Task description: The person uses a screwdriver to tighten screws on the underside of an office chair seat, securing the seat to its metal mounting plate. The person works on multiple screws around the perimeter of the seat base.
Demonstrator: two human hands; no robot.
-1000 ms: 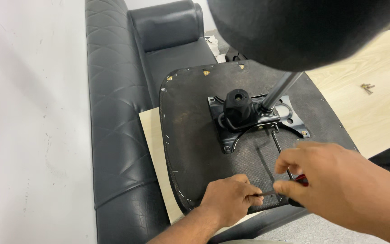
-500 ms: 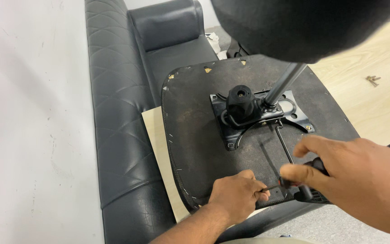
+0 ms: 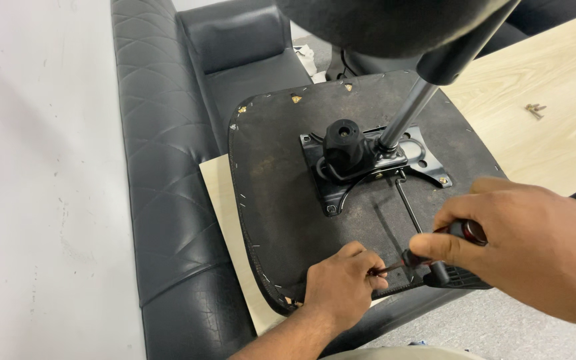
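An upturned office chair seat (image 3: 281,173) lies with its dark underside facing up. A black metal mechanism plate (image 3: 368,167) with a round hub is bolted at its middle. My right hand (image 3: 528,247) grips a screwdriver (image 3: 435,250) with a red and black handle, its shaft pointing left at the seat's near edge. My left hand (image 3: 341,283) rests on that edge, fingertips pinched around the screwdriver tip; what is under the tip is hidden.
The seat rests on a black leather sofa (image 3: 161,173) and a light wooden board (image 3: 218,193). A chrome rod (image 3: 405,120) rises from the plate toward a dark padded part above. A few loose screws (image 3: 536,110) lie on the wooden table at right.
The view has shifted slightly. My right hand has drawn closer to my left, bringing the screwdriver tip to my left fingertips at the seat's edge.
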